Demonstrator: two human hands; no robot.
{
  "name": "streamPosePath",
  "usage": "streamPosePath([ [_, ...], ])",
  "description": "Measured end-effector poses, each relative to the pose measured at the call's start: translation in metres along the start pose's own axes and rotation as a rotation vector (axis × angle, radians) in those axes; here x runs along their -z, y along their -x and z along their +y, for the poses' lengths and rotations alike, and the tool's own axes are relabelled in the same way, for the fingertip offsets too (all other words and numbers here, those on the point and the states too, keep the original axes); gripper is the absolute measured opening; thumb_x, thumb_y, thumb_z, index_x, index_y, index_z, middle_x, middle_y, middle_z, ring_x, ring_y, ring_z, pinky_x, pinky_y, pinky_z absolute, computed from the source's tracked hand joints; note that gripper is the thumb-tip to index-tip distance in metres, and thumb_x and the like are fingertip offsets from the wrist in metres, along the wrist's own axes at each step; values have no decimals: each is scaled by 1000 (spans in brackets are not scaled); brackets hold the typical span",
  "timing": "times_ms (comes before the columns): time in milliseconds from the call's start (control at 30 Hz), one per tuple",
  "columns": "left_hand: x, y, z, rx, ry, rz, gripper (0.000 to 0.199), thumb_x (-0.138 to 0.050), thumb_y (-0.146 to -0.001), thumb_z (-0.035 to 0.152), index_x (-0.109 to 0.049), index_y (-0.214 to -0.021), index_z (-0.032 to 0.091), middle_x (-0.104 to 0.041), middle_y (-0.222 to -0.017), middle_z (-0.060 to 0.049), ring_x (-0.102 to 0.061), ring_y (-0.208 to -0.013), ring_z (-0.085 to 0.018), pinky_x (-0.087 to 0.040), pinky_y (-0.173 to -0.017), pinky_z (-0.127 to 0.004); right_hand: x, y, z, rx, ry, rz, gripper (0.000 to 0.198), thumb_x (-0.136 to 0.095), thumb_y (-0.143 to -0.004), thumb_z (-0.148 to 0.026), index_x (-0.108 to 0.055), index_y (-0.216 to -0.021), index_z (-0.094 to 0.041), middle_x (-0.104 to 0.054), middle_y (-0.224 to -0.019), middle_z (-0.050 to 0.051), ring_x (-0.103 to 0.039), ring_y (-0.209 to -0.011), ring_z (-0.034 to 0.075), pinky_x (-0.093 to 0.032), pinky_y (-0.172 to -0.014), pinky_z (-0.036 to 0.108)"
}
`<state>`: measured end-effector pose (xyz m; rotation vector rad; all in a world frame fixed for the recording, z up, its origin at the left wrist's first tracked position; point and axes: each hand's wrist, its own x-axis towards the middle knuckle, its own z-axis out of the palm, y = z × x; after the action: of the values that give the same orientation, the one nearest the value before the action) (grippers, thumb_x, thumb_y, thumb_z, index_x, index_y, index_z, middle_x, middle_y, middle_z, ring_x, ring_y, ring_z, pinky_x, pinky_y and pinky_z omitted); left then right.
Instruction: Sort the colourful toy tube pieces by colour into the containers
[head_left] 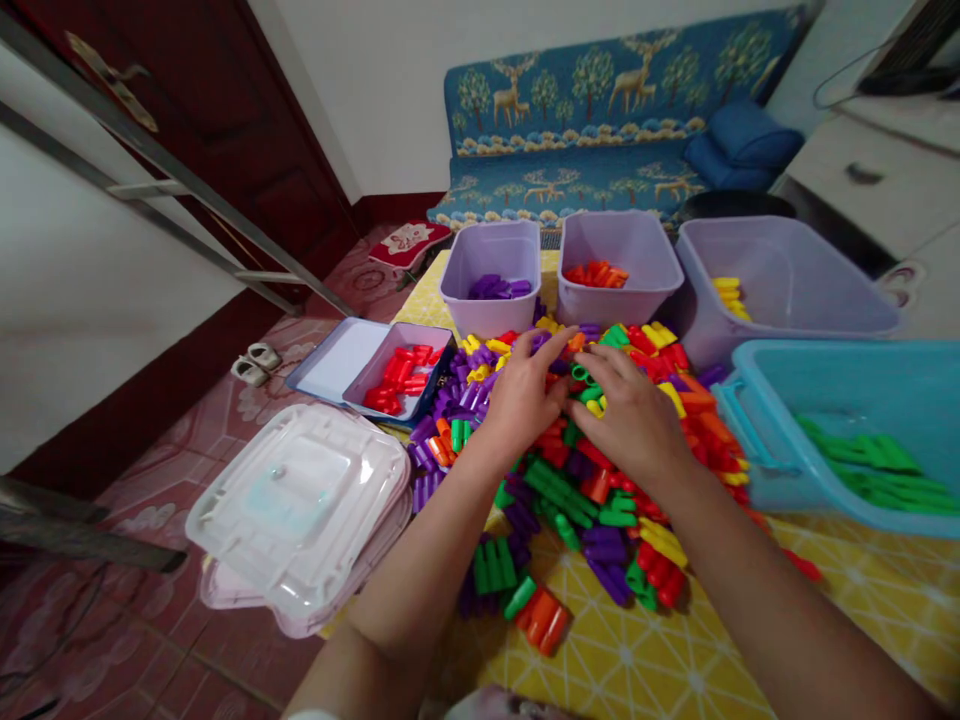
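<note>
A big mixed pile of plastic pen-cap-like pieces (559,485) in purple, red, orange, yellow and green covers the middle of the table. My left hand (529,390) rests at the far part of the pile, its fingers apart above purple and orange pieces. Beside it, my right hand (630,410) reaches into the same spot with fingers stretched out, close to some green ring-ended pieces (583,376). I see nothing gripped in either hand. Some fingertips are partly hidden among the pieces. Many pieces are joined side by side in short rows.
Behind the pile stand lilac bins with purple (491,315), orange (619,300) and yellow (795,325) pieces. A blue bin (765,450) at right holds green ones. Left are a shallow box (367,385) of red pieces and stacked lids (292,500). A yellow patterned cloth (637,660) covers the table.
</note>
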<state>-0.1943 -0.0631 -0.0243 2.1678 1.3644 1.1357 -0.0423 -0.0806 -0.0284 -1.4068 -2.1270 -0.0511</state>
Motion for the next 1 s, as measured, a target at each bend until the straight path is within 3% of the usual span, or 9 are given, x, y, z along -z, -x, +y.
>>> streamPosePath([
  [167, -14, -7, -12, -42, 20, 216, 52, -62, -88, 25, -48, -138, 22, -45, -143, -13, -41, -136, -25, -36, -112, -41, -9, -6, 15, -188, -172, 154, 49, -68, -81, -38, -59, -125, -20, -64, -121, 12, -64, -104, 28, -53, -86, 44],
  [300, -15, 3, -16, -84, 13, 112, 38, -59, -91, 35, -59, -126, 22, -55, -135, -10, -50, -128, -23, -40, -109, -39, -14, 0, 22, -267, -377, 251, 43, -60, -86, -47, -62, -119, -19, -68, -113, 11, -67, -96, 25, -52, -85, 43],
  [433, -15, 6, -16, -90, -16, 18, 44, -65, -86, 37, -59, -128, 26, -54, -138, -8, -53, -125, -25, -45, -106, -39, -16, 3, 23, -294, -485, 243, 39, -51, -93, -48, -64, -117, -20, -69, -112, 10, -66, -100, 24, -50, -88, 42],
  [633, -24, 3, -20, 14, 44, 240, 36, -71, -81, 28, -65, -116, 22, -65, -117, -8, -62, -110, -22, -51, -96, -37, -16, 7, 25, -352, -675, 245, 38, -53, -92, -47, -63, -118, -21, -69, -116, 10, -66, -102, 24, -52, -82, 39],
  [733, -25, 3, -22, 9, 121, 375, 25, -68, -84, 22, -67, -108, 20, -69, -107, -7, -64, -103, -20, -51, -94, -37, -13, 8, 27, -348, -606, 276, 35, -57, -89, -42, -64, -116, -21, -69, -113, 9, -66, -101, 24, -53, -83, 40],
  [833, -25, 5, -22, -9, 152, 451, 22, -64, -86, 18, -67, -108, 20, -69, -107, -6, -63, -104, -19, -50, -95, -37, -9, 3, 27, -256, -442, 251, 36, -60, -87, -35, -64, -119, -19, -67, -117, 10, -62, -109, 25, -49, -95, 44],
  [1000, -30, 7, -23, -10, 118, 467, 27, -54, -86, 7, -68, -105, 20, -61, -122, -9, -57, -115, -20, -46, -101, -39, -11, -23, 20, -70, -121, 43, 53, -53, -85, -16, -51, -138, -14, -51, -142, 14, -43, -133, 29, -35, -112, 48],
])
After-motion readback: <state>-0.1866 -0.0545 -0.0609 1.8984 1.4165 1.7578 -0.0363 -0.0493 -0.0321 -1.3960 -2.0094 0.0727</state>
